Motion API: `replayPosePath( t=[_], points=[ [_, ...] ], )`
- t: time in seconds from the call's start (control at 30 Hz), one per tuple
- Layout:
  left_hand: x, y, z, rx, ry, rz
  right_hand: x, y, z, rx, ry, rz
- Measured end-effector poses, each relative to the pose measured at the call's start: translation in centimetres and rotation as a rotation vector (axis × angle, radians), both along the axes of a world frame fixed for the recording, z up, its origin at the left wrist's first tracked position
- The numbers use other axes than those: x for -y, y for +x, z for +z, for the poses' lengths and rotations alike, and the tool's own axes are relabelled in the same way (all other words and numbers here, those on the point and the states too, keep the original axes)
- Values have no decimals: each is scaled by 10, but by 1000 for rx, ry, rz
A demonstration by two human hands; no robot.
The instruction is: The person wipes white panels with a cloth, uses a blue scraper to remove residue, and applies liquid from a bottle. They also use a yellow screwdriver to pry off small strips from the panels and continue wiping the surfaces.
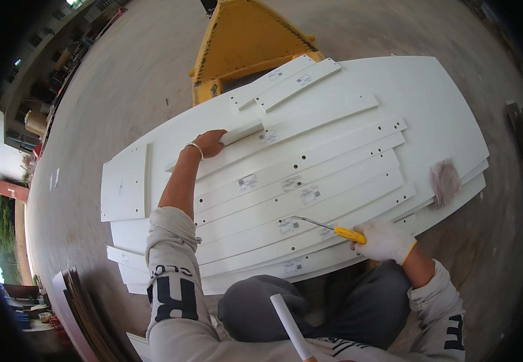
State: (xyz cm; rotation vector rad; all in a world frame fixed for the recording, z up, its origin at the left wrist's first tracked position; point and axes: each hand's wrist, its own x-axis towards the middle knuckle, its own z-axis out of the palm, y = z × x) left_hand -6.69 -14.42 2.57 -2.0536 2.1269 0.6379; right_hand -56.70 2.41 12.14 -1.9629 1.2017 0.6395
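Note:
My left hand (210,143), bare with a pale band at its wrist, is closed round the end of a narrow white board (242,132), which is tilted up off the boards below. In my right hand (386,241), which wears a white glove, is a hand tool with a yellow handle (350,234) and a thin metal shaft, slightly bent at its tip. That tip lies over a white board strip (333,192) in the near part of the pile. Several such strips overlap, with drilled holes and small printed labels.
Large white panels (418,90) lie under the strips. A yellow pallet jack (243,36) stands beyond them. Crumpled pinkish film (445,183) rests at the right, and a shorter panel (126,184) at the left. More boards (89,308) lean at the lower left.

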Motion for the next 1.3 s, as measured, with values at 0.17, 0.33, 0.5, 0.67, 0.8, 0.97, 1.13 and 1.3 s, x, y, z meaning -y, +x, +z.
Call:
replayPosePath(
  t=[0.17,0.33,0.5,0.67,0.8,0.97,1.13,1.3],
  points=[
    [-24,-7,-34,134,-274,101,4,5,12,70,155,35],
    [-21,-47,-33,96,-148,146,1,-8,-4,76,71,-36],
    [-25,-52,-72,214,-570,166,10,8,4,52,116,58],
    [-34,-77,-60,-51,-537,152,10,-5,3,63,122,15],
    [-33,-82,-53,7,-488,152,13,-8,-7,13,31,-37],
    [12,-94,-51,-37,-514,150,18,1,0,18,74,65],
    [80,-118,-45,6,-272,319,21,3,0,5,106,80],
    [106,-83,-48,101,-34,237,26,0,4,41,119,49]
  ],
)
